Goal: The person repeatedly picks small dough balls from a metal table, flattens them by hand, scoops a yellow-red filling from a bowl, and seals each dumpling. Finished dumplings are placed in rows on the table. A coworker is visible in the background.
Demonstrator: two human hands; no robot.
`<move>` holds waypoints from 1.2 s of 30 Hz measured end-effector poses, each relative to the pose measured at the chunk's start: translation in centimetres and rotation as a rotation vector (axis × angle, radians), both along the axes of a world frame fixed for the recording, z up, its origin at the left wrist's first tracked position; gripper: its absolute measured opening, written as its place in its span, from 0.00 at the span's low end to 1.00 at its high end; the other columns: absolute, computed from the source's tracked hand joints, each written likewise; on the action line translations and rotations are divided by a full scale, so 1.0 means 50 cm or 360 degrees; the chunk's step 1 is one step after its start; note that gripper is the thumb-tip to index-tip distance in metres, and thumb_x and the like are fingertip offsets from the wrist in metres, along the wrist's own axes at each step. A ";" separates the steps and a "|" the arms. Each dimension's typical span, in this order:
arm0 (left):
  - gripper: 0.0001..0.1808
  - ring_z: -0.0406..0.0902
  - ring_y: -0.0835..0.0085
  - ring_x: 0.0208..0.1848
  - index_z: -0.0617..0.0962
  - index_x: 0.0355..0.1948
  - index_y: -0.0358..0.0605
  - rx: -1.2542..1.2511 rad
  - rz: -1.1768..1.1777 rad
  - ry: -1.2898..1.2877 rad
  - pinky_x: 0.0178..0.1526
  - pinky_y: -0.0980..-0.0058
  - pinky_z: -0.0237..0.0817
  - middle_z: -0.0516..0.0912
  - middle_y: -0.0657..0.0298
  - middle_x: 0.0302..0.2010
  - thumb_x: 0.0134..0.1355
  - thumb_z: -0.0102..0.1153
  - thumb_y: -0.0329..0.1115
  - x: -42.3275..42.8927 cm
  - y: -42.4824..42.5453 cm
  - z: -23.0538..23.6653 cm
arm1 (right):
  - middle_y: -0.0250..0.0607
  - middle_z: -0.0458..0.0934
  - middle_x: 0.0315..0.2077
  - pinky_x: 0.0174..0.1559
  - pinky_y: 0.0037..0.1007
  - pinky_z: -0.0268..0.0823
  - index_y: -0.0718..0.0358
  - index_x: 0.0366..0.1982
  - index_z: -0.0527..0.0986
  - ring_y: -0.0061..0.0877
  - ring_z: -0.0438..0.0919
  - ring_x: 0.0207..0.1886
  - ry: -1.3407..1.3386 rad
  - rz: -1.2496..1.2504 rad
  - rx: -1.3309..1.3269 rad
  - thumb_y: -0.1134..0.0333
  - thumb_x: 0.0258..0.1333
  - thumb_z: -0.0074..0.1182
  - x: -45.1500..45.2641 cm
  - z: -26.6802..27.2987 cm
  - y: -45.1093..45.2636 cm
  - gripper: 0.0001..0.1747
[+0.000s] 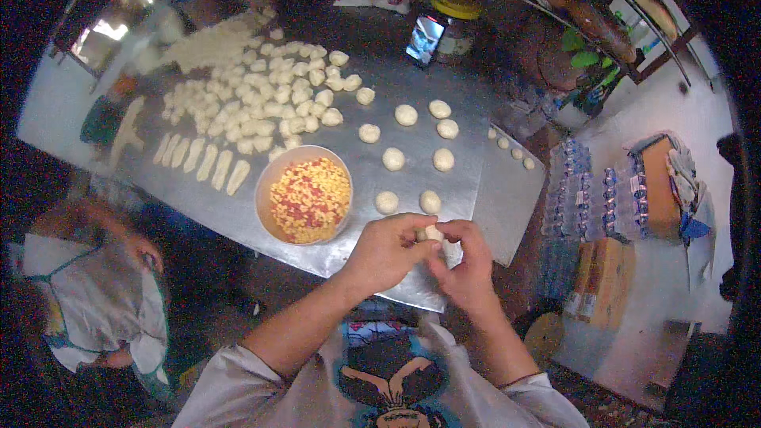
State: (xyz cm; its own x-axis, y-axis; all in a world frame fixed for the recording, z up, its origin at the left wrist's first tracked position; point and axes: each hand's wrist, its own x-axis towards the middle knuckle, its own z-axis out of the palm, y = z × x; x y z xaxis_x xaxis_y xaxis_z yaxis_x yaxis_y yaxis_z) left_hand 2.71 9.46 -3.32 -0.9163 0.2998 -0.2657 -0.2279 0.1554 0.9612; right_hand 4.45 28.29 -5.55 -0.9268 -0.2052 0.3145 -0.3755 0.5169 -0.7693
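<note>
Between the fingertips of my left hand [389, 252] and my right hand [469, 264] is a small piece of pale dough [432, 233], pinched by both and partly hidden by the fingers. Just beyond them sit two round dough balls, one on the left [387, 203] and one on the right [430, 202]. Several more dough balls [406, 115] stand spaced out farther up the metal table [333, 184]. To the left of my hands, a round bowl [261, 205] holds a chopped yellow and red filling [310, 199].
A large heap of dough pieces [261, 95] covers the table's left part, with several dough strips [207, 161] in front. A lit phone [424, 40] leans on a yellow-lidded jar [455, 30]. Another person [101, 291] stands at left. Bottle packs [594, 190] and cardboard boxes [600, 279] are at right.
</note>
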 end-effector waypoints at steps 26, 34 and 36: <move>0.34 0.82 0.55 0.57 0.75 0.67 0.46 -0.0993 0.0452 0.0693 0.61 0.62 0.72 0.85 0.51 0.55 0.59 0.71 0.36 -0.243 -0.718 -0.085 | 0.50 0.48 0.79 0.78 0.44 0.48 0.62 0.79 0.49 0.41 0.52 0.80 -0.0117 -0.0714 -0.0267 0.72 0.67 0.54 0.118 -0.008 -0.110 0.44; 0.20 0.80 0.59 0.56 0.85 0.53 0.50 -0.1509 -0.0296 0.1192 0.68 0.53 0.56 0.85 0.58 0.46 0.59 0.67 0.36 -0.331 -0.674 -0.163 | 0.47 0.63 0.72 0.69 0.41 0.64 0.62 0.75 0.57 0.37 0.73 0.67 -0.0112 -0.1097 -0.0313 0.77 0.66 0.55 0.136 0.097 -0.239 0.39; 0.14 0.80 0.63 0.58 0.86 0.50 0.51 -0.1411 -0.0385 0.0964 0.68 0.54 0.59 0.87 0.61 0.49 0.64 0.65 0.37 -0.372 -0.712 -0.168 | 0.46 0.66 0.70 0.68 0.40 0.65 0.63 0.74 0.59 0.35 0.75 0.64 -0.0128 -0.0938 -0.0090 0.79 0.64 0.56 0.148 0.101 -0.240 0.38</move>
State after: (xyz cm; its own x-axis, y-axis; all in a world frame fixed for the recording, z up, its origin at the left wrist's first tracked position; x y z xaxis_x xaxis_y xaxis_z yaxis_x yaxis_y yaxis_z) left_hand -15.89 -26.13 -11.71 -0.9104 0.4138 -0.0019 0.3731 0.8228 0.4287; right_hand 11.84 16.29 -0.50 -0.9006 0.3661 0.2341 0.0228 0.5777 -0.8159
